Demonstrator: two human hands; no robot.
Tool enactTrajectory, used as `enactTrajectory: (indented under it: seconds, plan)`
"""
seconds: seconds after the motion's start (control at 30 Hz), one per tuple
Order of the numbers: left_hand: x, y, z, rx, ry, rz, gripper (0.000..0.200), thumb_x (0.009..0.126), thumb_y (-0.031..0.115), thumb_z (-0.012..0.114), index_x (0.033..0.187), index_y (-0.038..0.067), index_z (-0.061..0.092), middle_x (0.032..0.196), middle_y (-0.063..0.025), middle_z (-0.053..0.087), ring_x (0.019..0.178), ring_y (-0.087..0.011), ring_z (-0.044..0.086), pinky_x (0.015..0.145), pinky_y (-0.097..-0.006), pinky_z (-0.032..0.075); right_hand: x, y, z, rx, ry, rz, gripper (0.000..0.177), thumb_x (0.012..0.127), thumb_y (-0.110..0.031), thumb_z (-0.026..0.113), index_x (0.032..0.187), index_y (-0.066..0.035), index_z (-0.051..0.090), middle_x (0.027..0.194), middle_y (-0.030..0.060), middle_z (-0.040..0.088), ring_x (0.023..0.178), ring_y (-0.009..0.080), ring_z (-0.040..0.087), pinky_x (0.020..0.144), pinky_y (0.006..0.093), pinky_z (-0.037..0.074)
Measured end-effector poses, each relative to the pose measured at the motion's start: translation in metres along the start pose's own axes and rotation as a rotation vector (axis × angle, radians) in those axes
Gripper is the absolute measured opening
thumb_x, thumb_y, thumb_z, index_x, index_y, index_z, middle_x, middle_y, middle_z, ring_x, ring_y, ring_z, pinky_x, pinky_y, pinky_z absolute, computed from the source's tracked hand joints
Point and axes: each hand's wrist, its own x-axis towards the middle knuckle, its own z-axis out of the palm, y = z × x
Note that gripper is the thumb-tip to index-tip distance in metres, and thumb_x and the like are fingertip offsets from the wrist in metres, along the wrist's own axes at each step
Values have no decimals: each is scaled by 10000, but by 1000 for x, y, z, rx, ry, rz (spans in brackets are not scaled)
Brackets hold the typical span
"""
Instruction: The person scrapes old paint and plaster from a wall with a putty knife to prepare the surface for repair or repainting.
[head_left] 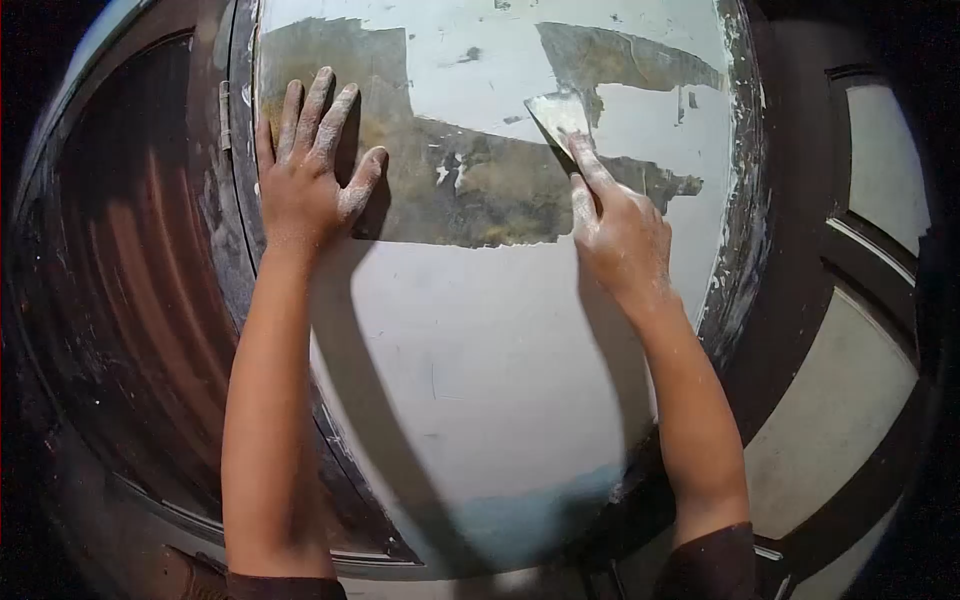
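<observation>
Left hand open on a patchy white panel, right hand gripping a scraper
The left hand (pixel 305 190) lies against the panel (pixel 480 340) near its upper left corner, fingers spread, thumb out to the side, powder on the fingers; the right hand (pixel 622 235) closes around the scraper (pixel 560 112), index finger stretched along the blade and the handle hidden in the grip. The scraper sits in the upper part of the panel, right of its middle, blade tilted up toward the top edge. Bare grey-brown patches (pixel 490 185) break the white coat in the upper half, and a blue-green band (pixel 520 515) runs along the bottom edge. A hinge (pixel 225 115) is just beside the left edge
</observation>
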Motion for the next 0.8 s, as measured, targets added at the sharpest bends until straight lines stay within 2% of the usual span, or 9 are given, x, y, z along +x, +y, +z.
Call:
enactTrajectory:
  seconds: [0.13,0.2,0.23,0.33,0.5,0.63,0.7,0.73,0.8]
  plan:
    - [-6,2,-1,-4,-19,-8,682,977,562,592,1583,282,453,1705,4,335,1584,-294,262,1278,-565,139,-11,8,7,11,-26,-2,424,1036,-309,553,1449,-224,602,888,151,738,788,410,710,700,548,555]
    - [-12,0,-1,9,-14,2,690,971,562,599,1583,279,454,1705,3,336,1583,-296,266,1276,-557,147,-38,20,16,8,-93,36,535,1025,-263,584,1548,-332,497,870,171,733,798,402,707,706,519,531]
    - [-12,-1,0,14,-17,2,690,971,562,599,1583,279,454,1705,3,336,1583,-296,266,1276,-557,147,-48,25,19,13,-76,10,480,1031,-300,558,1510,-269,547,847,149,719,767,398,706,676,550,542]
    - [-13,-2,0,-14,8,15,672,967,543,612,1570,282,471,1700,10,347,1581,-291,270,1283,-546,136,-44,28,21,13,-42,-6,497,1036,-300,552,1531,-293,518,834,153,710,761,397,704,671,550,539]
    - [-11,-5,2,-9,7,9,675,955,529,627,1566,285,476,1698,19,350,1586,-280,259,1286,-546,132,11,8,9,-28,60,-73,490,1047,-305,531,1537,-315,503,835,163,716,777,413,707,702,563,550]
    - [-14,-5,4,-3,-8,-5,669,962,527,617,1570,290,469,1703,22,338,1590,-272,252,1285,-542,134,-14,8,12,-11,27,-67,527,1036,-319,548,1558,-294,480,827,162,727,760,418,710,696,564,551]
    - [-13,-8,7,3,37,7,715,914,601,640,1559,341,475,1693,46,349,1567,-267,302,1276,-556,172,-34,1,11,-76,-173,97,570,1026,-288,571,1574,-370,439,883,179,737,852,414,714,767,528,555]
    - [-14,-5,5,8,29,2,714,912,601,640,1556,336,481,1689,41,357,1567,-265,301,1275,-556,170,-33,0,12,-75,-173,93,570,1026,-288,571,1574,-370,439,883,179,737,852,414,714,767,528,555]
    - [-14,-7,6,16,32,6,715,911,600,641,1556,335,481,1688,40,358,1569,-264,299,1275,-558,168,-27,0,16,-15,-39,31,558,1026,-289,571,1567,-361,455,868,191,733,848,424,711,770,534,552]
